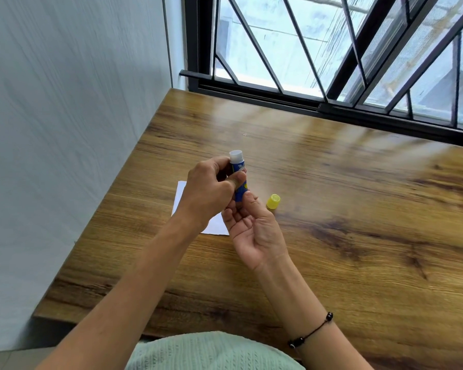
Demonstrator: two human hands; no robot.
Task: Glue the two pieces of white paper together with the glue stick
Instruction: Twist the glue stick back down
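Note:
A blue glue stick [238, 170] with its white glue end uncovered and pointing up is held above the table. My left hand [209, 193] grips its barrel, thumb across the label. My right hand [251, 231] pinches the stick's bottom end from below, palm turned up. The yellow cap [273, 201] lies on the wooden table [358, 209] just right of my hands. White paper [214, 225] lies flat under my hands, mostly hidden by them; I cannot tell whether it is one sheet or two.
A pale wall runs along the table's left edge. A window with black bars [332, 62] stands behind the far edge. Bare wood stretches to the right of the cap and in front of my arms.

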